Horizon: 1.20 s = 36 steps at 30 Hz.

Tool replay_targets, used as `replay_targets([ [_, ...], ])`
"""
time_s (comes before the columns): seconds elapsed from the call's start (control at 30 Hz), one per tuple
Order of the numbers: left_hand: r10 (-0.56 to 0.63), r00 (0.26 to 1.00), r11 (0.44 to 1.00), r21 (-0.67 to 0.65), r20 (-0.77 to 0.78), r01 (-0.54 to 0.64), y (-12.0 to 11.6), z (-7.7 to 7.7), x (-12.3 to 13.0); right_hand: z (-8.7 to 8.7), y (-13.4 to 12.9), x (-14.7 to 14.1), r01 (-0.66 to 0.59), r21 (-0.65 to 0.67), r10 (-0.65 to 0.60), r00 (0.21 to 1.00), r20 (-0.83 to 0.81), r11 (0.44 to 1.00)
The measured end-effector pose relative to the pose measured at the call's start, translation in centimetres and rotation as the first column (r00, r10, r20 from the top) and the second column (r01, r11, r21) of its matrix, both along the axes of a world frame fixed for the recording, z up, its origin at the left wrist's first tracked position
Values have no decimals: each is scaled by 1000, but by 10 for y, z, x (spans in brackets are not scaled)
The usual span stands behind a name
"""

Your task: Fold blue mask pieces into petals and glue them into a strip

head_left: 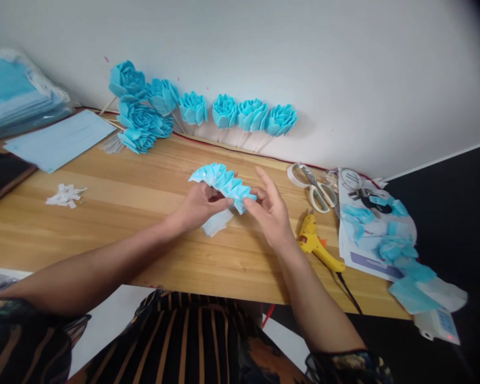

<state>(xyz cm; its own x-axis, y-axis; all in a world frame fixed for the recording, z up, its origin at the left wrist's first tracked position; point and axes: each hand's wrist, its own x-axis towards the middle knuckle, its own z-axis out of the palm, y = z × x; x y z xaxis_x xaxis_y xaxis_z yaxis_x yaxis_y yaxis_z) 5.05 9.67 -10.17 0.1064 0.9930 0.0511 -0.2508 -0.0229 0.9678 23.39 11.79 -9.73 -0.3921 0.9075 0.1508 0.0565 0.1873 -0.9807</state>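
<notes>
Blue and pleated, one strip [223,181] is held by two hands [200,205] [272,213].

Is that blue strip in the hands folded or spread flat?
Folded: the blue strip shows a row of raised, pointed pleats along its length.

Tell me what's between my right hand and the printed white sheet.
In the head view, the glue gun and, farther back, scissors lie between your right hand and it.

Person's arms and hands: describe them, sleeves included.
The left hand and right hand are ungloved, with no ring or watch visible; the forearms are bare. The left sleeve is dark with tan stripes; the right sleeve shows a dark, mottled edge.
</notes>
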Motion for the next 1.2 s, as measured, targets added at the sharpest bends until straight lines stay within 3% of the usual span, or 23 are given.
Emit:
replay_targets([
  [0.33,-15,1000,999,-33,20,16,-1,-5,3,-7,-2,-1,21,80,-30,993,118,997],
  [0.6,19,999,1000,25,-28,-18,1,1,-2,1,1,4,-48,15,49,997,-52,999],
  [0.93,-3,998,999,34,-68,5,-2,4,-3,-3,6,2,124,21,-123,991,-54,992],
  [1.0,30,999,1000,6,-27,-30,-1,6,-4,-3,8,3,147,18,-145,987,-66,989],
  [1.1,130,975,991,-56,178,-121,3,7,-7,-3,9,4,164,1,-164,983,-81,986],
  [1.2,159,927,985,-118,341,-126,11,7,-10,-4,9,4,174,-20,-175,981,-87,985],
])
